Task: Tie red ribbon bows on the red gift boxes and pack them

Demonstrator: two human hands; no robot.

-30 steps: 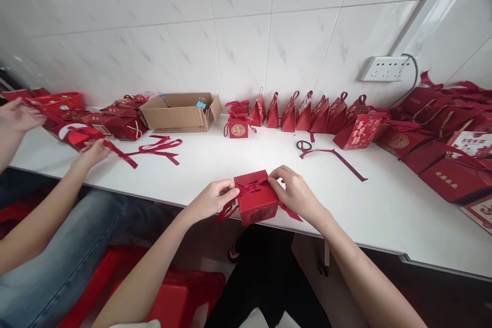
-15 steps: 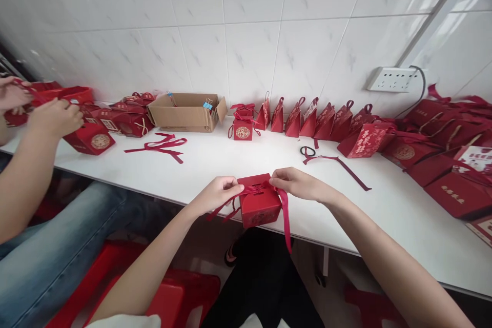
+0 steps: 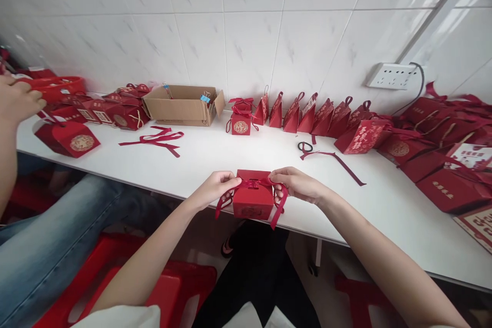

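A red gift box (image 3: pixel 253 203) rests at the front edge of the white table, directly before me. Across its top runs a dark red ribbon (image 3: pixel 280 211), gathered in a knot or bow at the middle, with tails hanging at both sides. My left hand (image 3: pixel 215 189) pinches the ribbon at the box's left top edge. On the opposite side my right hand (image 3: pixel 298 184) pinches the ribbon between thumb and fingers, its tail dropping below the hand. Cord handles show at the box's sides, partly covered by my fingers.
Loose ribbons (image 3: pixel 157 139), a cardboard box (image 3: pixel 180 107) and a finished-looking bowed box (image 3: pixel 241 124) lie behind. Red triangular boxes (image 3: pixel 292 113) line the wall; more boxes (image 3: pixel 442 184) pile up right. At left, a co-worker's hand (image 3: pixel 19 97) is above another red box (image 3: pixel 71 138).
The box has turned to face me more squarely, and the ribbon tails hang shorter beside it. The co-worker's hands have moved left, along with their box.
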